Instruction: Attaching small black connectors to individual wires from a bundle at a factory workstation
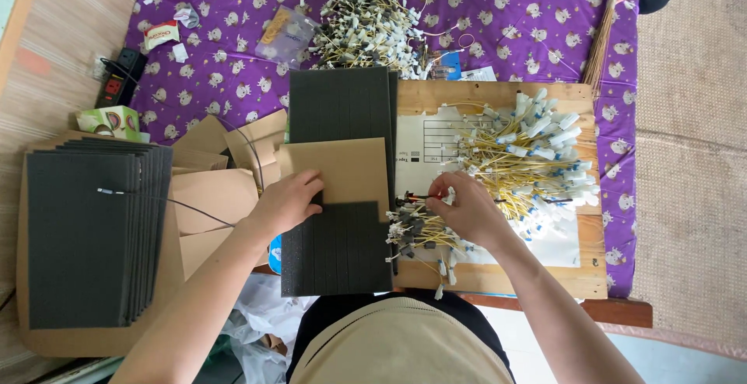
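Our left hand flat, open, pressing cardboard sheet onto foam pad; right hand, beside pad, pinches yellow wire connector.

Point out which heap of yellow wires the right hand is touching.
The small bundle at the wooden board's near-left edge, under the right hand; the other heaps lie untouched, farther away.

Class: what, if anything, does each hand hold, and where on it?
Right hand pinches a yellow cable near its end. Left hand rests flat on cardboard sheet, gripping nothing.
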